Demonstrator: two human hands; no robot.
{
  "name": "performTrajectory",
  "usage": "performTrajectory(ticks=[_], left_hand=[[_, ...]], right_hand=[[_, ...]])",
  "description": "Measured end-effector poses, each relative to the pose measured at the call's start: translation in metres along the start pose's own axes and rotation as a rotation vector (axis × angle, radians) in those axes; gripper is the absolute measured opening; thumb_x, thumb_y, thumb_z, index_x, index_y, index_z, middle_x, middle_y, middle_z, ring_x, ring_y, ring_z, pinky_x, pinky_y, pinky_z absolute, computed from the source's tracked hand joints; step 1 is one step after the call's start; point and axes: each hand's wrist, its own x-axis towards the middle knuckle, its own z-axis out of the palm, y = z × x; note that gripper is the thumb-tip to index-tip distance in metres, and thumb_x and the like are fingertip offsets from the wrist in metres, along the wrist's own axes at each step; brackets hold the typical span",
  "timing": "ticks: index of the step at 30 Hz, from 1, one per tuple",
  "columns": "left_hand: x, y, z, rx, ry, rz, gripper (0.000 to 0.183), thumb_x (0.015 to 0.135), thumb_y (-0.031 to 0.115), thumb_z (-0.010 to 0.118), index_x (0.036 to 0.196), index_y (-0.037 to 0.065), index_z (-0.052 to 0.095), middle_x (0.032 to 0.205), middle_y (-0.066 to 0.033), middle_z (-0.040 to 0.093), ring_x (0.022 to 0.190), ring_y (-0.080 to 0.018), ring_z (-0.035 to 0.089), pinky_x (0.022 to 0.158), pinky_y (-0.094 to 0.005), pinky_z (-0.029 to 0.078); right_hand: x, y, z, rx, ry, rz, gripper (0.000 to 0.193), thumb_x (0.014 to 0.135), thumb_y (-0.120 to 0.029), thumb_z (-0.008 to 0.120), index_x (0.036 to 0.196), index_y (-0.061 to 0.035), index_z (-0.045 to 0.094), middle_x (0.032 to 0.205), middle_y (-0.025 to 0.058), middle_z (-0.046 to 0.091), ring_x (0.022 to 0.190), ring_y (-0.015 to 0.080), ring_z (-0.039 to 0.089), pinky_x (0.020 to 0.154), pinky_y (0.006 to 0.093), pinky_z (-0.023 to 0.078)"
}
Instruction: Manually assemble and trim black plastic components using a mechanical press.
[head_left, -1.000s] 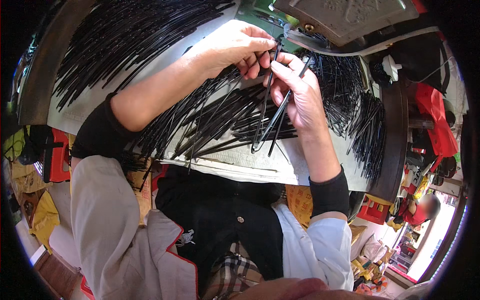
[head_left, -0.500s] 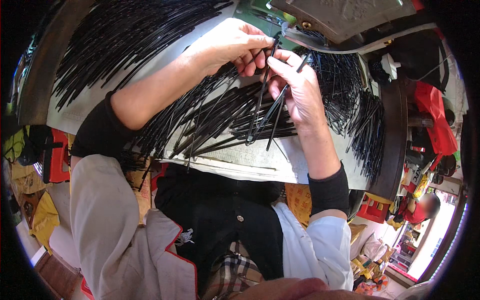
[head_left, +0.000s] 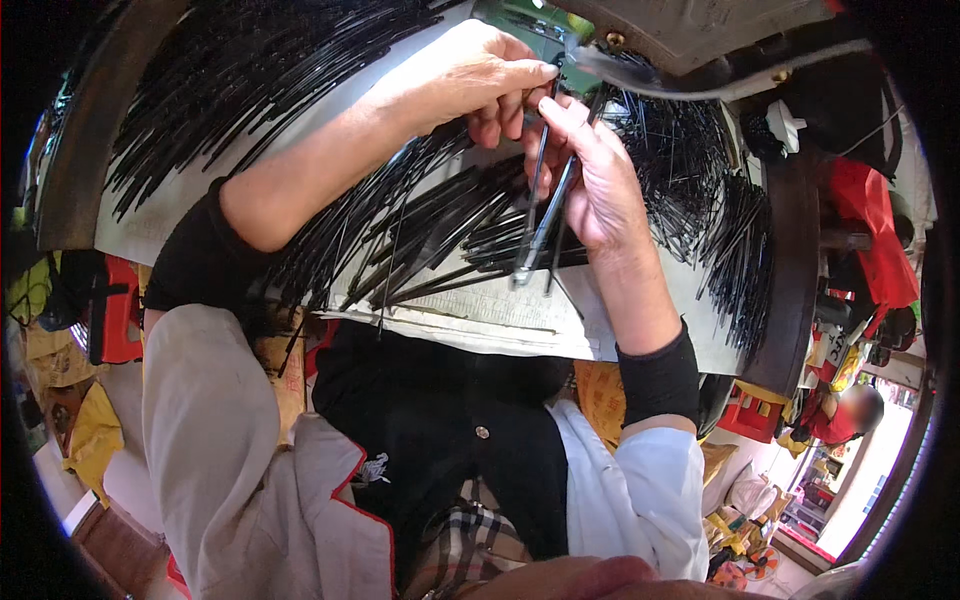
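Observation:
My left hand (head_left: 475, 78) is up at the far middle, thumb and fingertips pinched on the top end of a thin black strip close to the machine. Just right of it, my right hand (head_left: 600, 175) is closed round a few long black strips (head_left: 541, 235). Their lower ends hang toward me over the worktop, some blurred. The fingertips of both hands are close together, and part of the strips is hidden behind them. Beneath my hands lies a loose pile of similar black strips (head_left: 430, 235).
A grey metal machine body (head_left: 700, 35) with a curved hose-like part overhangs the far right. More black strips fill the worktop at far left (head_left: 240, 80) and right (head_left: 735, 255). White sheeting (head_left: 470, 318) covers the near edge. Another person (head_left: 840, 418) is at the right background.
Both hands have shifted slightly. The lower ends of the strips in my right hand have swung a little to the right, and the strips now hang more upright.

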Motion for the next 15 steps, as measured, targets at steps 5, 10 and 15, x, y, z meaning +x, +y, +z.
performTrajectory(ticks=[5, 10, 15], left_hand=[[-0.003, 0.012, 0.001, 0.314, -0.076, 0.003, 0.034, 0.087, 0.034, 0.055, 0.078, 0.002, 0.063, 0.049, -0.0038, 0.053, 0.038, -0.0095, 0.05, 0.038, -0.0203, 0.04], [-0.024, 0.013, 0.003, 0.707, -0.023, 0.367, 0.029, 0.088, 0.025, 0.05, 0.086, 0.0, 0.064, 0.06, -0.005, 0.061, 0.047, -0.0091, 0.055, 0.044, -0.0214, 0.043], [-0.013, 0.012, 0.0, 0.618, -0.256, -0.046, 0.029, 0.087, 0.026, 0.055, 0.084, -0.001, 0.064, 0.058, -0.0038, 0.058, 0.044, -0.0095, 0.05, 0.04, -0.0222, 0.038]], right_hand=[[-0.011, -0.011, 0.009, 0.003, 0.182, 0.026, 0.021, 0.091, -0.022, 0.049, 0.095, -0.0013, 0.051, 0.076, 0.0095, 0.059, 0.057, 0.018, 0.059, 0.053, 0.0277, 0.051], [-0.037, -0.032, -0.031, -0.204, 0.115, 0.092, 0.025, 0.091, -0.019, 0.047, 0.109, -0.0022, 0.052, 0.062, -0.0001, 0.047, 0.04, 0.0045, 0.036, 0.036, 0.0171, 0.027], [-0.076, -0.072, -0.092, -0.809, 0.509, 0.009, 0.026, 0.091, -0.017, 0.045, 0.11, -0.0025, 0.055, 0.061, -0.0046, 0.044, 0.042, -0.0004, 0.03, 0.036, 0.0143, 0.022]])
